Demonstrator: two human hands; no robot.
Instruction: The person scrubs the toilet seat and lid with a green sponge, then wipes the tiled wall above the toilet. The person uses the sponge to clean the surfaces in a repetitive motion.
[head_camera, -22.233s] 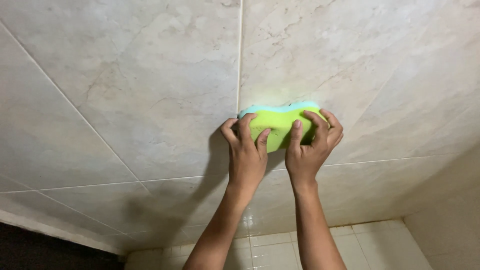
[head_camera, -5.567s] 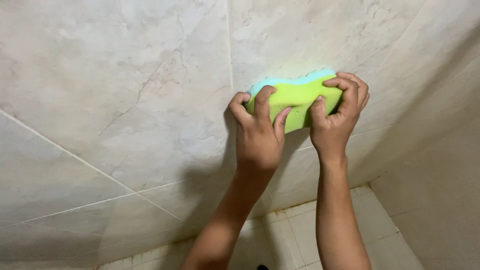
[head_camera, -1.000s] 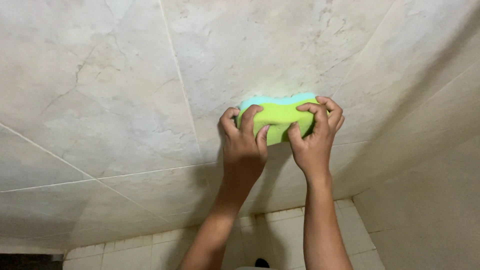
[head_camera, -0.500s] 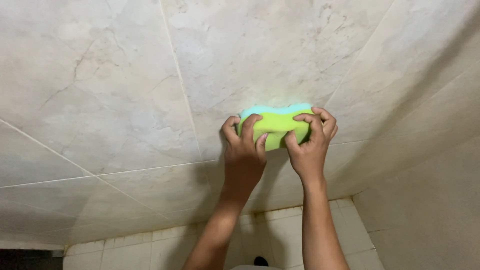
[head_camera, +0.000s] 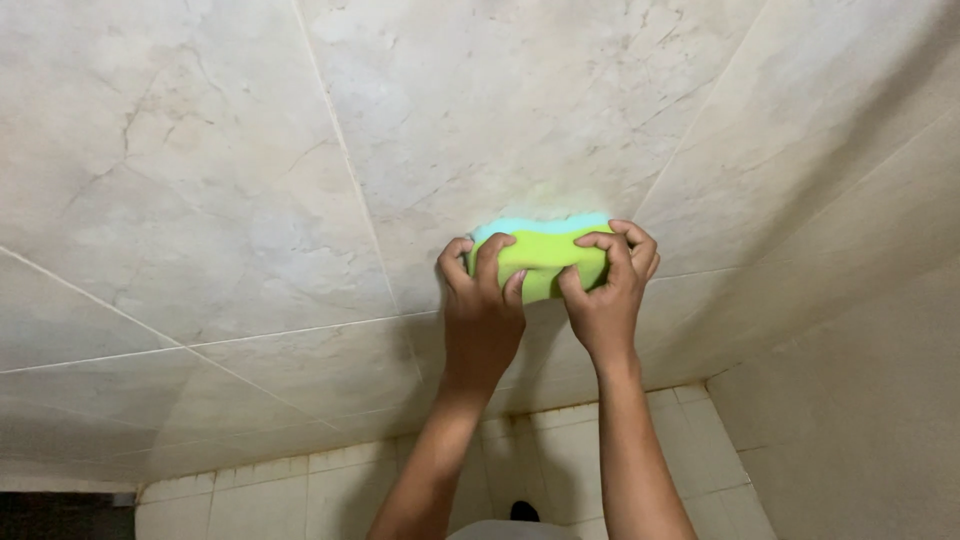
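We press a green sponge (head_camera: 540, 262) with a pale blue back flat against the marbled wall tile (head_camera: 500, 110), just right of a slanting grout line (head_camera: 345, 165). Our left hand (head_camera: 482, 310) grips the sponge's left end, fingers curled over its face; our right hand (head_camera: 608, 290) clasps its right end. Below the sponge lies the small-tiled floor (head_camera: 300, 490).

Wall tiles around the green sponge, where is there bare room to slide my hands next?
Bare tile lies left of the left hand, out past the slanted grout line, and above the sponge. Right of the right hand the wall is bare up to the corner with the side wall. It is crowded only at the sponge, where both hands grip it.
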